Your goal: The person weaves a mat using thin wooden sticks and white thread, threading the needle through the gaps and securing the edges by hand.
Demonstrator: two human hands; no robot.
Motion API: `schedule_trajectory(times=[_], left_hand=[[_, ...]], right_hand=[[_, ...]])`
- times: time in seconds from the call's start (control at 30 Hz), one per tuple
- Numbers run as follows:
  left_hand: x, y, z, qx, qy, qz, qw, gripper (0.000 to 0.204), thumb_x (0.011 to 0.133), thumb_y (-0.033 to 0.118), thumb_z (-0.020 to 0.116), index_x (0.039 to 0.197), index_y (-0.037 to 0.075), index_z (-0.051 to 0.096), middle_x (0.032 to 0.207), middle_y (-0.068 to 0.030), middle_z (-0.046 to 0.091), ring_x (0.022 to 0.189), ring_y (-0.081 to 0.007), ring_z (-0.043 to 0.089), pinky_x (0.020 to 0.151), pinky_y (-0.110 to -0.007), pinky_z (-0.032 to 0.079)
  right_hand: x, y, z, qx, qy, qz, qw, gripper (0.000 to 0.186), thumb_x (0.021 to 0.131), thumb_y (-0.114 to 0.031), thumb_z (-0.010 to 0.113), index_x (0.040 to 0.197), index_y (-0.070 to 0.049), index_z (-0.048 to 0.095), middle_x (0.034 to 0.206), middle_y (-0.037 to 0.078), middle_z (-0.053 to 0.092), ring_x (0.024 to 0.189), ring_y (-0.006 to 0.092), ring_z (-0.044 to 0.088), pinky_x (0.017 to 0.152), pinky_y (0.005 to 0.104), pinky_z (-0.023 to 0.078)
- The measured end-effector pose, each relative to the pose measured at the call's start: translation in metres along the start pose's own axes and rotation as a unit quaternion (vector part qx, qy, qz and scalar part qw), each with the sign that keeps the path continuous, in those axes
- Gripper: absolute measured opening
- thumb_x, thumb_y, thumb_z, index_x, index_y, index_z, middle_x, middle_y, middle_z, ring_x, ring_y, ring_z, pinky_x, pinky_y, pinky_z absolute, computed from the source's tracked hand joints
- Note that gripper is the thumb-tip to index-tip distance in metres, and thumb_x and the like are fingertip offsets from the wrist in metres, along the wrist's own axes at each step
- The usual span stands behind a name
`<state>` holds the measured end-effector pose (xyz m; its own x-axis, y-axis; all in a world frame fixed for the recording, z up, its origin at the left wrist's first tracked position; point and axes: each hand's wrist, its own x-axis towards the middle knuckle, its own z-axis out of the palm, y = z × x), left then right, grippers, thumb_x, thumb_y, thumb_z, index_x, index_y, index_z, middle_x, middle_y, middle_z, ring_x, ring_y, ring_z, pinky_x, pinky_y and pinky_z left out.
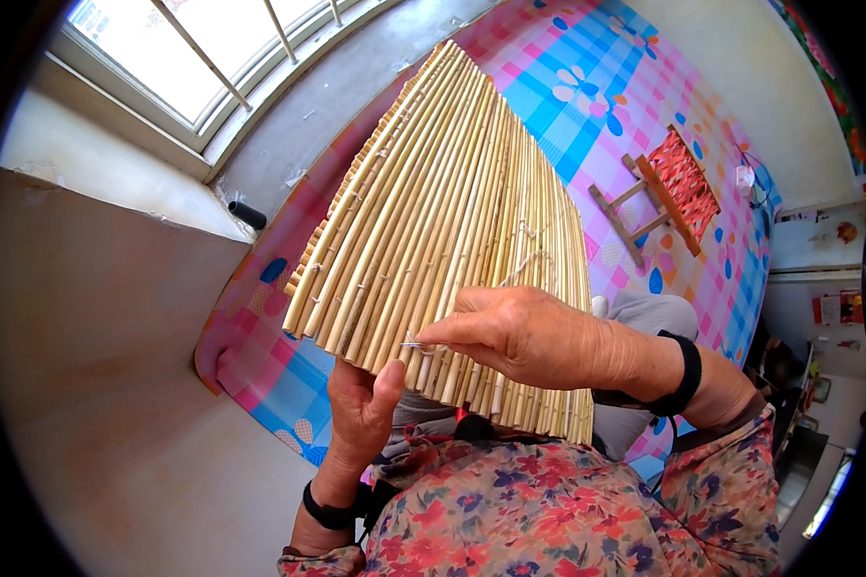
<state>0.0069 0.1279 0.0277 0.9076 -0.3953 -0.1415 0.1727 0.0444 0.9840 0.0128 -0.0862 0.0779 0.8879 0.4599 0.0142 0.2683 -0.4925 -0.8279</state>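
A mat of thin pale-yellow reeds [423, 212], bound in rows with pale cord, fills the middle of the view over my lap. My left hand [364, 404] grips its lower edge, thumb up at the front and fingers hidden underneath. My right hand [518, 341] is closed over the mat, forefinger and thumb at a thin needle [411, 343] near the lower edge, with a loose pale thread [527, 264] trailing upward across the reeds.
Below lies a pink-and-blue patterned cover [597, 87]. On it at right stand a wooden folding stool [669, 188] with red woven seat and a small white object [744, 178]. A barred window [173, 67], grey sill and dark cylinder [247, 213] are at upper left.
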Motion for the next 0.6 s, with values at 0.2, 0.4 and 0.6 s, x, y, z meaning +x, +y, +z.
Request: schedule_trajectory(times=[0.2, 0.4, 0.6], left_hand=[[-0.001, 0.000, -0.001, 0.020, -0.003, 0.002, 1.000, 0.045, 0.088, 0.017, 0.054, 0.125, -0.004, 0.038, 0.119, -0.0139, 0.053, 0.108, -0.0194, 0.051, 0.093, -0.031, 0.038], [0.001, 0.000, -0.001, 0.084, -0.001, 0.030, 0.996, 0.043, 0.087, 0.017, 0.055, 0.123, -0.003, 0.042, 0.111, -0.0150, 0.059, 0.101, -0.0200, 0.056, 0.088, -0.031, 0.042], [0.003, 0.001, -0.001, 0.146, 0.000, 0.034, 0.989, 0.041, 0.085, 0.016, 0.057, 0.120, -0.003, 0.046, 0.109, -0.0164, 0.060, 0.099, -0.0237, 0.059, 0.084, -0.032, 0.044]], right_hand=[[0.004, -0.007, -0.006, -0.021, -0.033, 0.020, 0.999, 0.018, 0.086, -0.013, 0.054, 0.099, -0.006, 0.064, 0.074, 0.012, 0.056, 0.071, 0.0296, 0.060, 0.062, 0.0383, 0.049], [0.022, -0.023, -0.025, -0.149, -0.113, -0.012, 0.982, 0.018, 0.078, -0.007, 0.055, 0.095, -0.006, 0.061, 0.077, 0.011, 0.053, 0.070, 0.0293, 0.058, 0.059, 0.0379, 0.048], [0.044, -0.043, -0.035, -0.177, -0.197, -0.044, 0.963, 0.009, 0.072, -0.008, 0.054, 0.069, 0.000, 0.055, 0.075, 0.014, 0.054, 0.071, 0.0303, 0.057, 0.060, 0.0385, 0.047]])
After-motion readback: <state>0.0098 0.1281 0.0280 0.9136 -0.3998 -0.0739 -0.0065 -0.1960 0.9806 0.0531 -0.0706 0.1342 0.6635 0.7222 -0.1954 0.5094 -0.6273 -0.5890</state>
